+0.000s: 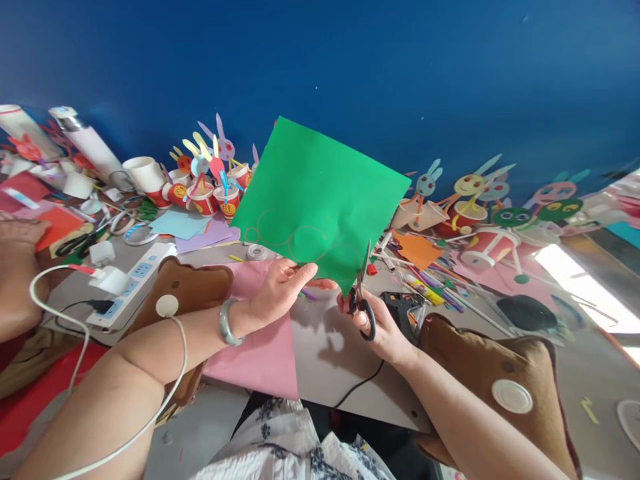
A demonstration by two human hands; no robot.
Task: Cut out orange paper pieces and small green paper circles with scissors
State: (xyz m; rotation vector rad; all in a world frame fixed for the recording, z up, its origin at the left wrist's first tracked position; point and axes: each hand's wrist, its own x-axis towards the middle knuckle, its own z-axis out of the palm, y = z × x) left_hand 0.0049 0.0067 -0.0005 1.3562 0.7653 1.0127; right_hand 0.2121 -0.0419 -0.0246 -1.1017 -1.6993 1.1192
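Note:
A sheet of green paper [325, 180] is held up over the table, with rounded pencil outlines along its lower edge. My left hand [283, 290] pinches that lower edge, thumb in front and fingers behind. My right hand [383, 327] grips black-handled scissors [369, 317] by the handles. The blades point upward at the paper's lower right corner, and one blade shows in front of the sheet. Whether the blades have cut into the paper there I cannot tell. Below my left hand lies a sheet of pink paper [255, 360].
Paper cups with rabbit-head figures [203, 197] stand along the blue wall. A power strip [133, 283] and brown cushions [495, 380] flank my arms. Pens and sticks [445, 293] lie scattered right. A white cable [183, 360] crosses my left arm. Another person's arm [20, 287] rests far left.

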